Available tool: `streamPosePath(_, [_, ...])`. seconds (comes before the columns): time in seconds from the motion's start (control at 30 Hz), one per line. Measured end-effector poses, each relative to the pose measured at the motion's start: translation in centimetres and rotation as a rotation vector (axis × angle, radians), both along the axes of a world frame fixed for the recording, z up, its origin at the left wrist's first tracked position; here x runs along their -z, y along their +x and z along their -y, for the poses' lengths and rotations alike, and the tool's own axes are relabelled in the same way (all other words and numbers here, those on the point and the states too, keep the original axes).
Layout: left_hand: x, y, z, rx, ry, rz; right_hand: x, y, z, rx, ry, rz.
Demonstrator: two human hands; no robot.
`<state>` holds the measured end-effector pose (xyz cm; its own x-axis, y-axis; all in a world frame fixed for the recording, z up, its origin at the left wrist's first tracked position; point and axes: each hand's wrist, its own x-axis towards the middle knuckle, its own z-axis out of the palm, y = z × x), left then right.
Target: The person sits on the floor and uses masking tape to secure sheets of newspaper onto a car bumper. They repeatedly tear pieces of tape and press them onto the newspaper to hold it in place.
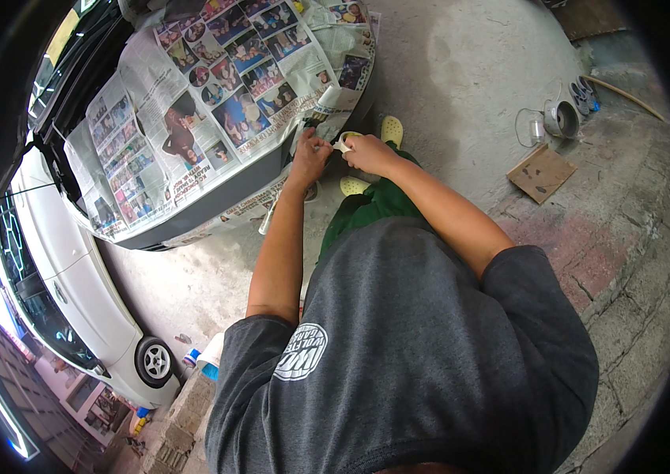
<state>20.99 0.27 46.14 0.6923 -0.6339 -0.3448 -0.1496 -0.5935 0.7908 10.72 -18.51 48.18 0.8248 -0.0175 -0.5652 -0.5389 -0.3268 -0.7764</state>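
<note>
My left hand (310,160) and my right hand (369,155) meet close together beside the edge of a car's front panel. The right fingers are closed on a small white piece (341,145), perhaps tape or paper; its kind is unclear. The left fingers are pinched right beside it, and what they hold, if anything, is too small to make out. Newspaper sheets (192,118) cover most of the panel, leaving a dark grey edge (216,194) bare. A rolled or folded whitish flap (328,99) stands up from the newspaper just beyond my hands.
Yellow clogs (354,186) are on my feet below the panel. To the right lie a wooden board (542,172), a metal pot (562,120), a clear jar (537,130) and a hose (623,96). A white car (82,276) stands at left. Concrete blocks (181,423) border the lower left.
</note>
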Motion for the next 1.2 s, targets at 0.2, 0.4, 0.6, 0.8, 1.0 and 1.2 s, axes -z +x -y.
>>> streamPosePath(0.2, [0.3, -0.7, 1.0, -0.109, -0.117, 0.055, 1.5, -0.4, -0.5, 0.020, -0.111, 0.226])
streamPosePath(0.4, [2.0, 0.4, 1.4, -0.113, -0.042, 0.096, 1.5, 1.2, -0.7, -0.174, -0.398, -0.063])
streamPosePath(0.6, [-0.1, 1.7, 3.3, -0.298, 0.034, -0.202, 0.5, -0.3, 2.3, -0.253, -0.393, -0.080])
streamPosePath(0.8, [-1.2, 1.2, 3.6, -0.295, -0.077, -0.349, 1.7, 2.0, 1.4, 0.216, -0.143, 0.212])
streamPosePath(1.0, [0.6, -0.1, 4.1, -0.260, -0.046, 0.035, 0.4, 4.0, 3.3, 0.063, -0.526, 0.436])
streamPosePath(1.2, [1.0, 1.0, 3.9, -0.101, 0.005, 0.132, -1.0, 7.0, 6.6, -0.092, -0.587, 0.560])
